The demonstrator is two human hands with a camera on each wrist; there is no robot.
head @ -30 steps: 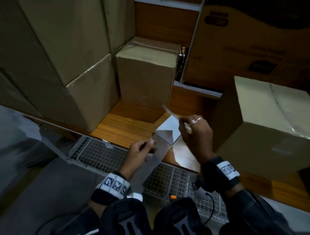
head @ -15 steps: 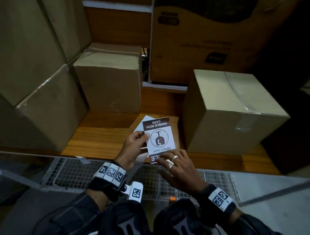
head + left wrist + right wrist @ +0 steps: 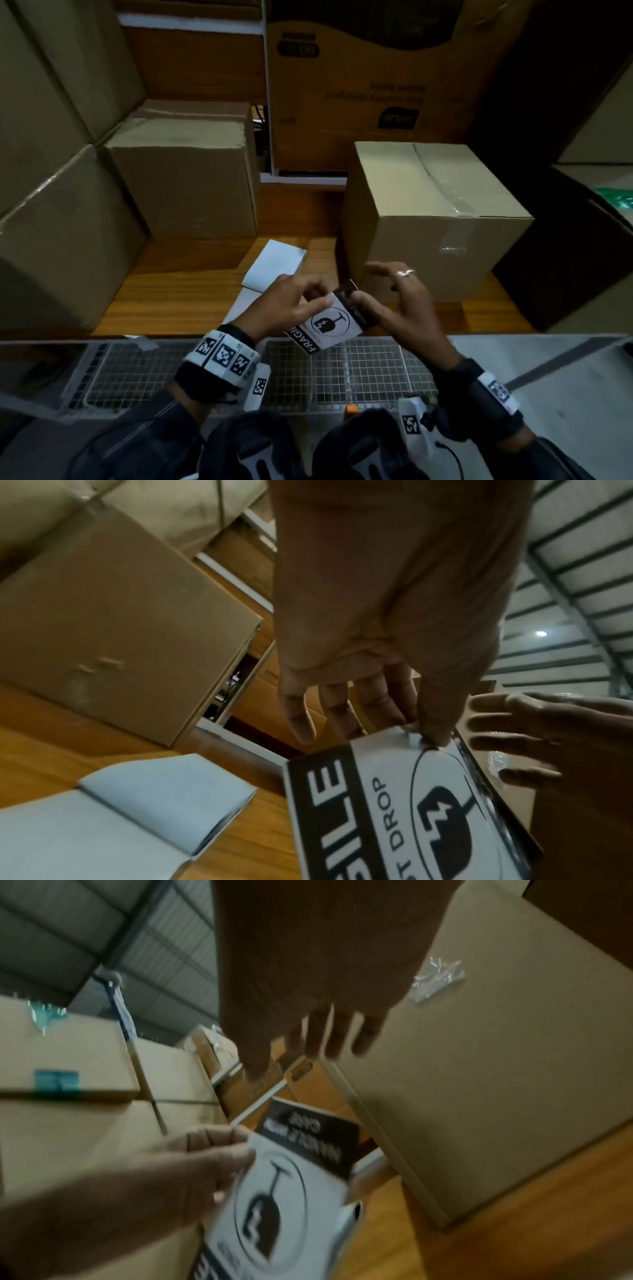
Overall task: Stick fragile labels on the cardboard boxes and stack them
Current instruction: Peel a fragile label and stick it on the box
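Note:
A white and black fragile label point(image 3: 330, 323) with a broken-glass symbol hangs in the air over the shelf's front edge. My left hand point(image 3: 318, 298) pinches its upper edge between thumb and fingers, seen close in the left wrist view on the label point(image 3: 394, 818). My right hand point(image 3: 370, 287) is just right of it with fingers spread, its thumb at the label's dark end band. A taped cardboard box point(image 3: 428, 219) stands right behind the hands. In the right wrist view the label point(image 3: 291, 1191) lies below the box's side point(image 3: 496, 1069).
White backing sheets point(image 3: 274, 263) lie on the wooden shelf point(image 3: 178, 281) left of the hands. Another cardboard box point(image 3: 185, 178) stands at the back left, with bigger boxes point(image 3: 61, 222) stacked beside it and a printed carton point(image 3: 370, 89) behind. A wire mesh tray point(image 3: 342, 370) runs below.
The label came off its backing sheet, which now lies on the shelf. It has turned and dropped lower in my left hand. My right hand moved from below it to its right side.

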